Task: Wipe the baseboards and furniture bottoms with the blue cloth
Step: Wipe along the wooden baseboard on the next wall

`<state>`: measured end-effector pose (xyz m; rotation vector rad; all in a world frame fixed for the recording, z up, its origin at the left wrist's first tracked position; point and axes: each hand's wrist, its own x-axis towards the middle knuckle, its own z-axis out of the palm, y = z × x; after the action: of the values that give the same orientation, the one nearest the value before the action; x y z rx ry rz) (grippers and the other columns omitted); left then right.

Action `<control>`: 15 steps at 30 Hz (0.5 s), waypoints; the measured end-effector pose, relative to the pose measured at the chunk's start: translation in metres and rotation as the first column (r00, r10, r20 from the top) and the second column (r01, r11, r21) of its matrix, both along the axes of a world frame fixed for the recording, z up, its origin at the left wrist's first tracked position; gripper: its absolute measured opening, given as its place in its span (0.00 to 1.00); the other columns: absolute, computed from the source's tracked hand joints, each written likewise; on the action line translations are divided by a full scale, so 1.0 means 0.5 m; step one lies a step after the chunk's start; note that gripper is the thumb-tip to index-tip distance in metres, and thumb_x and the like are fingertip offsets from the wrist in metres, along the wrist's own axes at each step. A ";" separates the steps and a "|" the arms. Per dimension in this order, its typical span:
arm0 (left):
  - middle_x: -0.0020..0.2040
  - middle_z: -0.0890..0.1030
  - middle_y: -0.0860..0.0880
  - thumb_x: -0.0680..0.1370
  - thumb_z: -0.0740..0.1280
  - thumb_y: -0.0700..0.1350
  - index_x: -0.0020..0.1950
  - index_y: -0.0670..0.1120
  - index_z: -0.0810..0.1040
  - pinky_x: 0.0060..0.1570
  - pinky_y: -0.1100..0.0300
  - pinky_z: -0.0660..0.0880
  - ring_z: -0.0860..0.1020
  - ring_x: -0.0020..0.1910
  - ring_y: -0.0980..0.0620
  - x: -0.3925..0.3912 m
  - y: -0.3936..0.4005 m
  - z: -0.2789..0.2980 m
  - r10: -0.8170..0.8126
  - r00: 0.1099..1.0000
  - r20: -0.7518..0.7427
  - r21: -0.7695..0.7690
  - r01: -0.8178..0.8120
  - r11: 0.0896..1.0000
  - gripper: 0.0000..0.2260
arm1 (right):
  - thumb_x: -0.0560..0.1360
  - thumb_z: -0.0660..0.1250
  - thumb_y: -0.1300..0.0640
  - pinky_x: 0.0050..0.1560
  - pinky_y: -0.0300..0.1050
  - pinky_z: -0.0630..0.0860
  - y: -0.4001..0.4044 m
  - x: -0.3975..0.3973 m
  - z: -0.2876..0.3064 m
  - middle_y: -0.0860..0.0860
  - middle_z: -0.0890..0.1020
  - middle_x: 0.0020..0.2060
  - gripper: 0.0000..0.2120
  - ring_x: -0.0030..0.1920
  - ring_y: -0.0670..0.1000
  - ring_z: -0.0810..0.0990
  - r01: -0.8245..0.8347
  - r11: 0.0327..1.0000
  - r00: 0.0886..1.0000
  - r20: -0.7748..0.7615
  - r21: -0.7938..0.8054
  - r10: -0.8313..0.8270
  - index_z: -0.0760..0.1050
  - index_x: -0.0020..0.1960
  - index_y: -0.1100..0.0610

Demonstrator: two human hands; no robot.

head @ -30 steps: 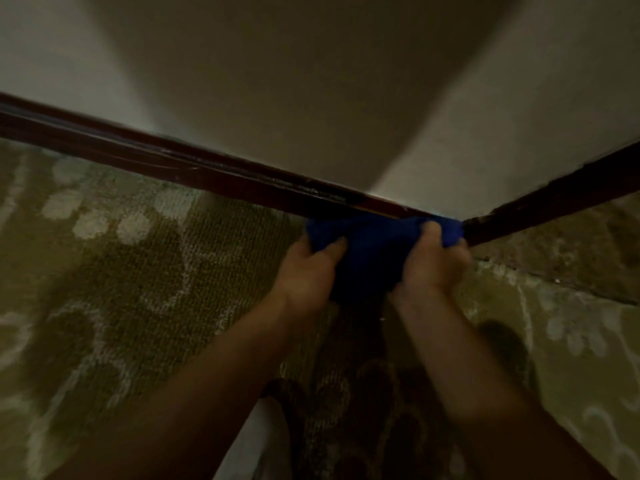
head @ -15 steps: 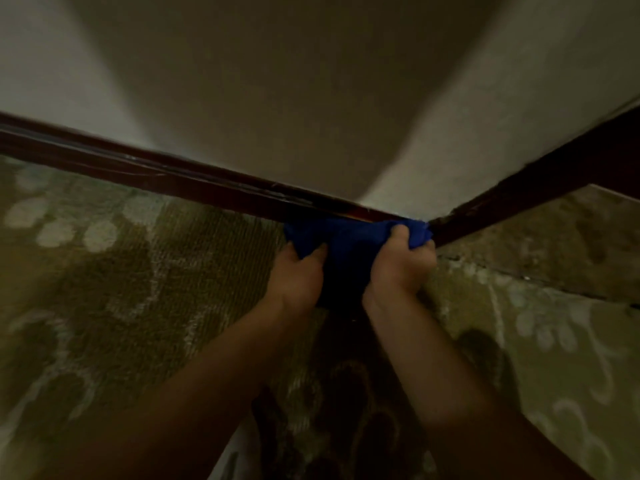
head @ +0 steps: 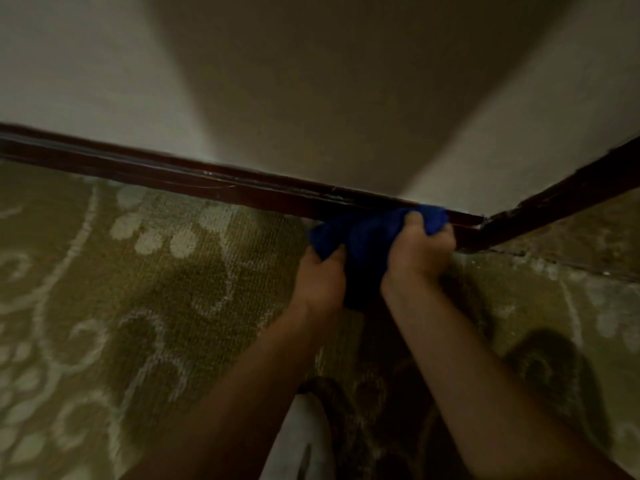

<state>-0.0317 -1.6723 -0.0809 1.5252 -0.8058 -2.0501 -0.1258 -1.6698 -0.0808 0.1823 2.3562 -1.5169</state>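
A dark wooden baseboard [head: 194, 176] runs along a pale wall [head: 86, 81] above patterned green carpet [head: 138, 289]. The left hand [head: 320, 280] and right hand [head: 417, 249] both clutch a bunched blue cloth [head: 367, 233], pressed against the baseboard just beside the corner.

The scene is dim and warm-toned, the picture soft and a little grainy. A broad dark shadow falls on the wall [head: 339, 81], with paler light on either side. The baseboard [head: 173, 174] shows thin glints. Wide-angle distortion bends its lines near the edges. The arms and the carpet [head: 121, 306] below them lie in shadow.
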 end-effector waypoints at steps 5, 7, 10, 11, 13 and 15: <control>0.57 0.81 0.42 0.82 0.58 0.40 0.68 0.44 0.74 0.54 0.47 0.80 0.81 0.53 0.43 0.065 -0.033 -0.029 0.158 0.984 0.077 0.037 -0.161 0.986 0.14 | 0.78 0.63 0.54 0.56 0.46 0.72 -0.054 0.103 0.012 0.58 0.78 0.61 0.19 0.60 0.60 0.77 -0.194 0.980 0.981 0.029 0.052 0.193 0.68 0.67 0.57; 0.57 0.81 0.39 0.83 0.57 0.40 0.69 0.43 0.73 0.44 0.51 0.82 0.82 0.50 0.42 0.090 -0.035 -0.037 0.152 0.984 0.095 0.046 -0.157 0.986 0.15 | 0.79 0.62 0.52 0.55 0.49 0.74 -0.067 0.133 0.012 0.57 0.78 0.60 0.19 0.59 0.60 0.78 -0.315 0.947 0.949 0.041 0.065 0.313 0.67 0.67 0.57; 0.45 0.82 0.43 0.83 0.56 0.40 0.58 0.43 0.77 0.26 0.62 0.77 0.80 0.38 0.48 0.097 -0.030 -0.025 0.104 0.989 0.108 0.040 -0.109 0.993 0.11 | 0.79 0.61 0.50 0.55 0.50 0.75 -0.061 0.116 0.023 0.57 0.77 0.62 0.21 0.59 0.59 0.78 -0.415 0.902 0.909 0.099 0.115 0.405 0.65 0.70 0.57; 0.42 0.81 0.44 0.83 0.56 0.40 0.56 0.44 0.77 0.25 0.62 0.76 0.79 0.36 0.48 0.096 -0.029 -0.017 0.083 0.988 0.130 0.040 -0.089 0.995 0.10 | 0.79 0.61 0.49 0.56 0.51 0.76 -0.054 0.103 0.029 0.57 0.77 0.62 0.23 0.59 0.59 0.78 -0.458 0.878 0.887 0.131 0.135 0.442 0.65 0.71 0.56; 0.37 0.81 0.44 0.83 0.56 0.41 0.59 0.43 0.76 0.28 0.58 0.74 0.77 0.34 0.47 0.096 -0.031 0.007 0.037 0.982 0.183 0.038 -0.045 0.998 0.10 | 0.79 0.61 0.49 0.55 0.51 0.76 -0.041 0.074 0.044 0.57 0.77 0.63 0.23 0.59 0.59 0.78 -0.545 0.821 0.833 0.216 0.168 0.509 0.65 0.71 0.56; 0.44 0.82 0.42 0.83 0.58 0.42 0.63 0.43 0.74 0.35 0.56 0.75 0.78 0.38 0.46 0.102 -0.029 0.036 -0.024 0.973 0.230 0.040 0.015 0.999 0.11 | 0.80 0.60 0.50 0.53 0.49 0.76 -0.024 0.041 0.072 0.57 0.75 0.63 0.23 0.57 0.58 0.78 -0.628 0.753 0.765 0.331 0.194 0.553 0.64 0.72 0.58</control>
<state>0.0191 -1.6866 -0.0627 1.8069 -0.8744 -1.9352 -0.1053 -1.6818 -0.0449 -0.2793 2.1204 -0.7784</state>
